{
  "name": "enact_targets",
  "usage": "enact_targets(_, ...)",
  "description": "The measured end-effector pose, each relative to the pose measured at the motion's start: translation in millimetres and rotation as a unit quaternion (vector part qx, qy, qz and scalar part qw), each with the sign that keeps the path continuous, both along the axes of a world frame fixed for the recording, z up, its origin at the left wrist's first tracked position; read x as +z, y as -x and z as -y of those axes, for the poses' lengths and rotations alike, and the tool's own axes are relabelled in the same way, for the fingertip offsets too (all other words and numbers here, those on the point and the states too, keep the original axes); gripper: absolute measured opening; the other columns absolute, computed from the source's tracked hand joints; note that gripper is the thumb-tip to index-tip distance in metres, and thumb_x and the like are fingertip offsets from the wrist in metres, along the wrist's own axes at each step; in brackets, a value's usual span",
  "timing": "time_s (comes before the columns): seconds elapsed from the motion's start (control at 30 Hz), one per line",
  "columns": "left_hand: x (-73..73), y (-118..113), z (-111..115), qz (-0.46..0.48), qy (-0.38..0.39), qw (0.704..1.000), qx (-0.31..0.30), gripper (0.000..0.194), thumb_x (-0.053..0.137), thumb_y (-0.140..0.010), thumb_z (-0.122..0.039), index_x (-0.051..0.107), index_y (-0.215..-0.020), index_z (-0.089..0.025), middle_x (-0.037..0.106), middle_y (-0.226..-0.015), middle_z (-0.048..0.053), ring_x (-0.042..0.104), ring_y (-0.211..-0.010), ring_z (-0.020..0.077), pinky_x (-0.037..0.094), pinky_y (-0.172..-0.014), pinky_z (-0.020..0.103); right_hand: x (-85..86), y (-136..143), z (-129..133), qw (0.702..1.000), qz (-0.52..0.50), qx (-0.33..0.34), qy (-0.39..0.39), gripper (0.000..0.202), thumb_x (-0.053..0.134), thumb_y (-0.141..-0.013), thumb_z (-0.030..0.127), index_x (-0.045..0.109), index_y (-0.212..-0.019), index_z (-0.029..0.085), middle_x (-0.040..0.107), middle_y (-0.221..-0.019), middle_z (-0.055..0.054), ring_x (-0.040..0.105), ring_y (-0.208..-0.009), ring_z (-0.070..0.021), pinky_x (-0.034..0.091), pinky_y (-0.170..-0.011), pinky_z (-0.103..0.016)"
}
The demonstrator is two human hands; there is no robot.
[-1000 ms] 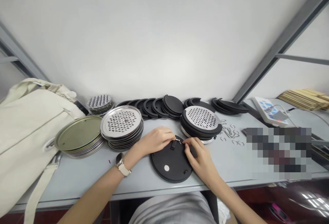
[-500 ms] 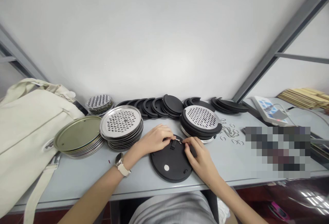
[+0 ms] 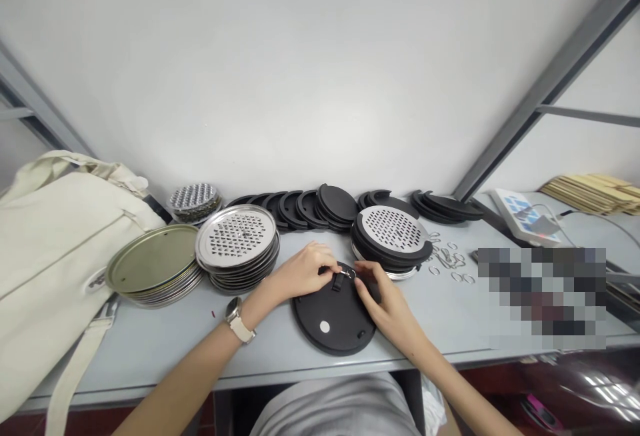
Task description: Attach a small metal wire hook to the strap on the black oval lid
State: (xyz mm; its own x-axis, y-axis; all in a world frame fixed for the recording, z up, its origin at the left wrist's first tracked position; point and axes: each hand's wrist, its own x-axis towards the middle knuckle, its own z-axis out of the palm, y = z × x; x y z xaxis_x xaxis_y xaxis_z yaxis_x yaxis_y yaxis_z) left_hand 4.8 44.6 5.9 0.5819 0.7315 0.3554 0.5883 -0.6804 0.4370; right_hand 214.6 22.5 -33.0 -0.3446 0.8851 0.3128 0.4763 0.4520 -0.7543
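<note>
A round black disc [image 3: 333, 323] with a white dot lies flat at the table's front edge, between my hands. Near its top sits a short black strap [image 3: 338, 282] with a small metal clasp [image 3: 345, 272] at its end. My left hand [image 3: 314, 267], with a watch on the wrist, is closed, thumb and forefinger pinching the clasp. Beside the clasp shows a small metal ring [image 3: 353, 275]. My right hand [image 3: 383, 296] rests over the disc's right side, its thumb and forefinger apart around the ring; whether they touch it I cannot tell.
Left stand perforated metal discs [image 3: 236, 236], green lids [image 3: 155, 259] and a cream bag [image 3: 65, 256]. Black discs [image 3: 337, 204] lie along the wall. A black stack with a perforated plate [image 3: 393, 228] stands behind my right hand, loose rings and clasps [image 3: 453, 259] right of it.
My right thumb and forefinger have spread from a pinch, and the ring now shows between them. My left hand stays at the clasp. The disc has hardly moved.
</note>
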Motion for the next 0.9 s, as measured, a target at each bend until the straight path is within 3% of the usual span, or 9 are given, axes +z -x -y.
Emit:
enact_targets(0.37,1.1,7.5,-1.4,-0.006,-0.001,1.0,-0.004,0.019,0.049,-0.088,-0.01,0.067,-0.09,-0.016,0.067,-0.087,0.004,0.058,-0.089,0.0161,0.041,-0.089,0.031,-3.4,7.2,-17.3,0.998,0.013,0.069,0.002,0.037,0.037,-0.096,0.031,0.044,-0.131,0.021,0.055,-0.13,-0.01,0.051,-0.122,-0.0211,0.038,-0.105,-0.044)
enact_targets(0.47,1.0,12.9,-3.6,-0.021,-0.011,1.0,-0.008,0.021,0.047,-0.09,-0.011,0.067,-0.095,-0.017,0.067,-0.089,0.004,0.058,-0.089,0.0166,0.042,-0.088,0.032,-1.0,8.4,-26.9,0.994,0.023,0.103,-0.009,0.041,0.033,-0.097,0.026,0.036,-0.138,0.022,0.056,-0.13,-0.011,0.052,-0.121,-0.0199,0.04,-0.104,-0.044)
enact_targets(0.67,2.5,11.8,-0.6,-0.078,-0.061,0.995,0.033,0.025,0.042,-0.092,-0.011,0.067,-0.097,-0.016,0.065,-0.084,0.005,0.058,-0.084,0.0182,0.042,-0.082,0.034,6.1,12.8,-40.9,0.988,0.062,0.134,-0.055,0.042,0.032,-0.094,0.016,0.038,-0.135,0.023,0.058,-0.128,-0.011,0.057,-0.116,-0.0212,0.048,-0.095,-0.041)
enact_targets(0.77,3.4,10.4,1.6,-0.098,-0.08,0.991,0.044,0.025,0.042,-0.092,-0.01,0.065,-0.098,-0.015,0.064,-0.084,0.006,0.057,-0.084,0.0189,0.042,-0.082,0.035,8.0,21.8,-47.6,0.988,0.072,0.119,-0.066,0.038,0.031,-0.093,0.014,0.041,-0.129,0.019,0.06,-0.122,-0.014,0.06,-0.11,-0.0225,0.05,-0.09,-0.04)
enact_targets(0.9,3.4,11.3,1.3,-0.085,-0.073,0.993,0.039,0.023,0.042,-0.091,-0.009,0.062,-0.1,-0.015,0.064,-0.087,0.006,0.058,-0.086,0.0196,0.041,-0.084,0.036,11.2,40.2,-53.7,0.991,0.064,0.098,-0.062,0.03,0.029,-0.092,0.011,0.046,-0.116,0.017,0.066,-0.095,-0.01,0.065,-0.088,-0.0203,0.05,-0.078,-0.034)
